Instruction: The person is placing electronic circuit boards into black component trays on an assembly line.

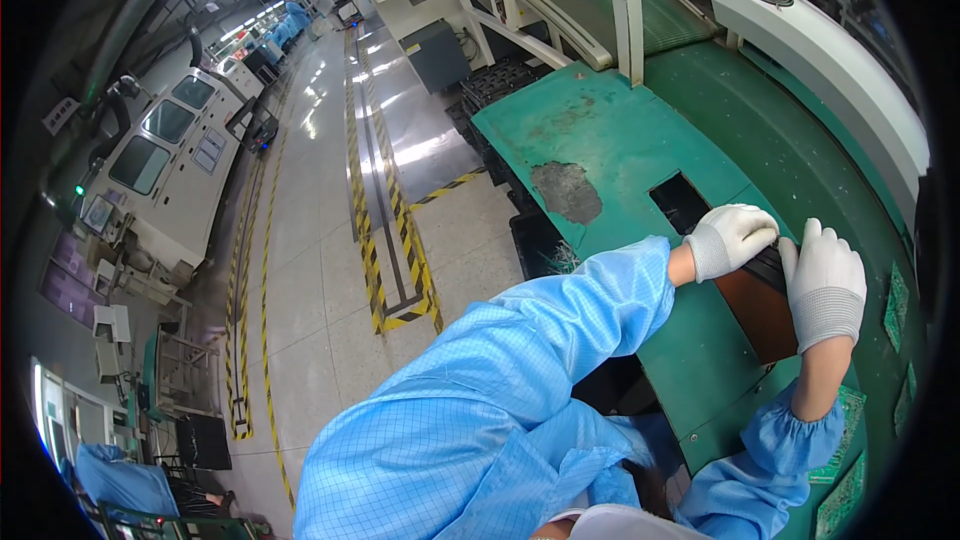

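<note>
Both my hands wear white knitted gloves and are close together at the right, over a cut-out in the green bench top (690, 340). My left hand (735, 238) is closed, its fingers curled down at the edge of a black piece (766, 268). My right hand (826, 275) bends its fingers over the other end of that piece, the thumb toward the left hand. The gloves hide most of the black piece, so its kind cannot be made out. Below it a flat brown-orange panel (757, 312) shows in the cut-out.
Green circuit boards (895, 306) lie on the green conveyor belt (800, 170) at right; others (842, 440) lie by my right sleeve. A dark rectangular opening (679, 202) and a worn grey patch (566, 192) mark the bench. A white machine arm (830, 50) curves behind. Another person (125, 478) sits lower left.
</note>
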Action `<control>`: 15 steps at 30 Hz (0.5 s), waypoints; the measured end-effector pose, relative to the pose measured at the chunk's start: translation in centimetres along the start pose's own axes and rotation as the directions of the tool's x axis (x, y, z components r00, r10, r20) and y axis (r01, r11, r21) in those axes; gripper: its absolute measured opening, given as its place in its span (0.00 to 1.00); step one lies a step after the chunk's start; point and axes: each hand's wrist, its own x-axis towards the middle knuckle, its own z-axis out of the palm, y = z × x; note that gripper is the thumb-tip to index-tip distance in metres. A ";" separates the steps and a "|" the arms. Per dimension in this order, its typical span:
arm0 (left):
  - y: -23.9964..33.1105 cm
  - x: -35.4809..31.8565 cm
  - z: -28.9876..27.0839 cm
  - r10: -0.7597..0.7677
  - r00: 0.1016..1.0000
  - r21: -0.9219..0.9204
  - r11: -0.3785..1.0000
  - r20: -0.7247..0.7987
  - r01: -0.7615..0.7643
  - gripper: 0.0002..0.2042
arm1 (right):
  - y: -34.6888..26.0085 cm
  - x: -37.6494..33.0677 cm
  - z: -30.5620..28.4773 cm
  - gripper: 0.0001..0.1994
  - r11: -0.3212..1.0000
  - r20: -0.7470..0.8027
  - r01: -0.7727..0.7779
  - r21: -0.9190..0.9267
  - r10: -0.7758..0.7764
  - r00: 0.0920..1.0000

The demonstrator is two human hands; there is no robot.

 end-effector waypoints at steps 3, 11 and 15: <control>-0.2 0.0 0.0 0.003 1.000 -0.003 1.000 -0.001 -0.003 0.12 | -0.1 0.0 0.1 0.18 1.000 0.004 0.004 0.002 -0.004 1.000; -0.1 0.0 0.0 0.001 1.000 -0.008 1.000 -0.004 -0.001 0.12 | 0.0 0.1 0.2 0.17 1.000 -0.008 -0.002 0.001 0.002 1.000; 0.0 0.0 0.0 -0.003 1.000 -0.004 1.000 -0.006 0.003 0.12 | -0.1 0.0 0.1 0.17 1.000 -0.021 -0.005 -0.012 0.005 1.000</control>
